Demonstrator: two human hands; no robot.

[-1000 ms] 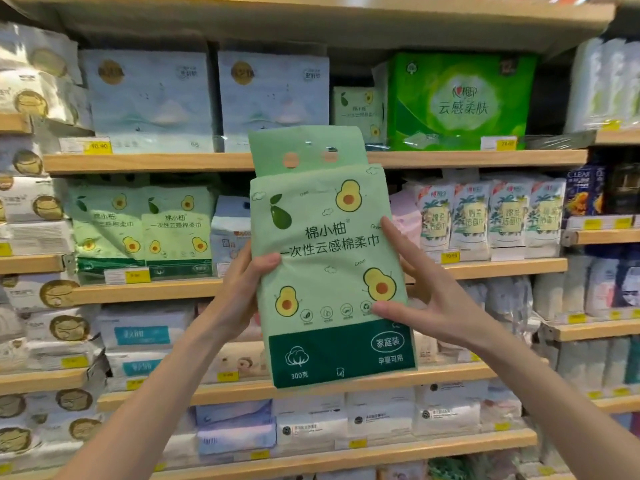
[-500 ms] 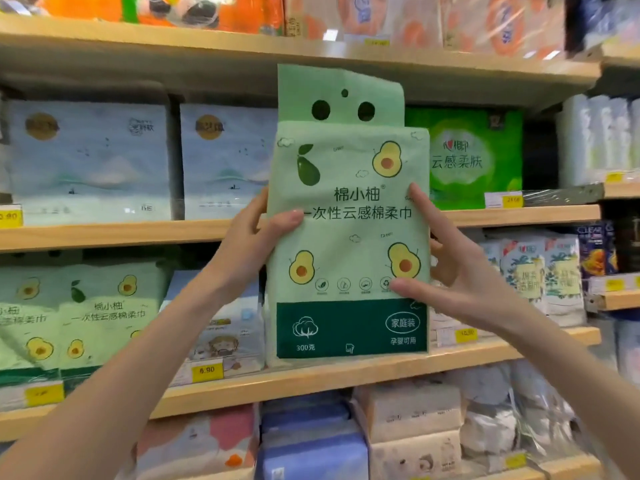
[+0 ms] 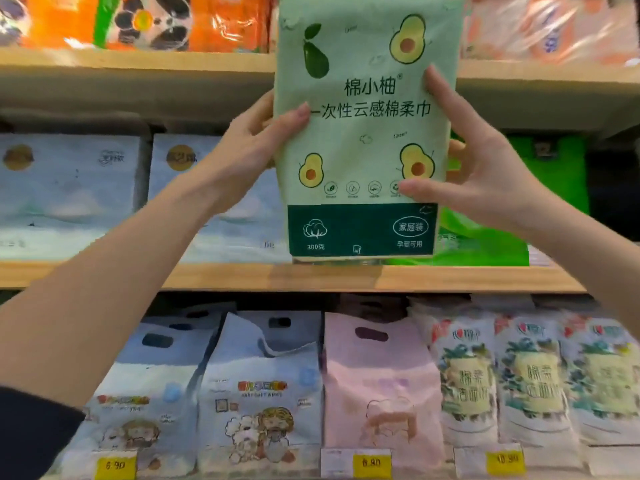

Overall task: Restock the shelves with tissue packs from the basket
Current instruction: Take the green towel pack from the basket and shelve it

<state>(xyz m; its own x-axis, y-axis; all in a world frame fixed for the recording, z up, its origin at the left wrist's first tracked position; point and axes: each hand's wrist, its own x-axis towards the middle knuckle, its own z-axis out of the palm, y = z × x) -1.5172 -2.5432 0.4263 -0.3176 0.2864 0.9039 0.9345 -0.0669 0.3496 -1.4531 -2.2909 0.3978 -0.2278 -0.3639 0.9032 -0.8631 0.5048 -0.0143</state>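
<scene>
Through the head camera I had the pale wooden shelving [image 3: 138, 60] filling the whole view in three tiers. No floor or aisle showed, and the basket was nowhere in frame. Glossy orange packs [image 3: 225, 22] ran along the top tier at 11 o'clock. Large pale blue tissue packs [image 3: 69, 195] stood on the middle plank [image 3: 207, 277] at 9 o'clock, and a bright green plastic-wrapped pack [image 3: 550, 188] sat at 3 o'clock. Along the bottom tier, from 7 to 5 o'clock, stood soft bags with cut-out handles, a pink handled bag [image 3: 381, 382] among them.

At the centre, reaching up to 12 o'clock, was the soft green avocado-printed tissue pack [image 3: 363, 133]. It was upright with its label facing me and its base just over the front edge of the middle plank. I could not tell whether it touched the wood. I judged it was held square so it could slide straight back between the blue packs and the green one, so the placing was under way but not finished.

The left hand [image 3: 249, 147] gripped the pack's 9 o'clock edge, thumb across the front and fingers tucked behind. The right hand [image 3: 485, 168] pinched the 3 o'clock edge, forefinger stretched up the face, thumb low on it and the other fingers behind. I reckoned a grip on both edges would stop a floppy bag sagging. A dark sleeve [image 3: 31, 431] showed at 8 o'clock, and small yellow price tags [image 3: 371, 462] at 6 o'clock.
</scene>
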